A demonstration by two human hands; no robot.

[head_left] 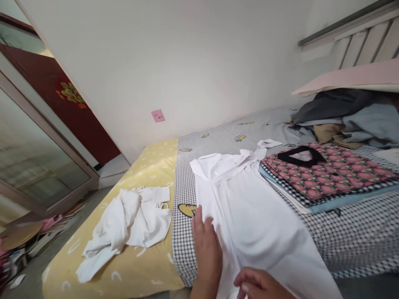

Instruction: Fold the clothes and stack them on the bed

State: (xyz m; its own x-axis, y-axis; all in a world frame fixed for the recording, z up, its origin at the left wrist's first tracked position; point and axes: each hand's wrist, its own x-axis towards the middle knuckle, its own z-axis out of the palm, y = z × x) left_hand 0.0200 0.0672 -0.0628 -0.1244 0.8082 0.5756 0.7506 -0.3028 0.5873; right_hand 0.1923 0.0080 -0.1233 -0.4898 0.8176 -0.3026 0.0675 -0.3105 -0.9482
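Observation:
A white garment [258, 216], which looks like a collared shirt, lies spread on the bed, its collar end toward the wall and its lower end toward me. Along its left edge, my left hand [207, 247] is held with fingers stretched out, holding nothing. My right hand [260, 284] is low over the front of the garment, near its centre line. Its fingers are loosely bent and slightly apart, with no cloth visibly gripped. Whether either hand touches the cloth is hard to tell.
A crumpled white garment [131, 220] lies on the yellow bedding [156, 166] at left. To the right is a stack of folded clothes with a pink floral top [339, 170]. Behind it are heaped grey clothes [368, 110] under a pink pillow-like item [349, 77]. Clutter [34, 236] covers the floor at left.

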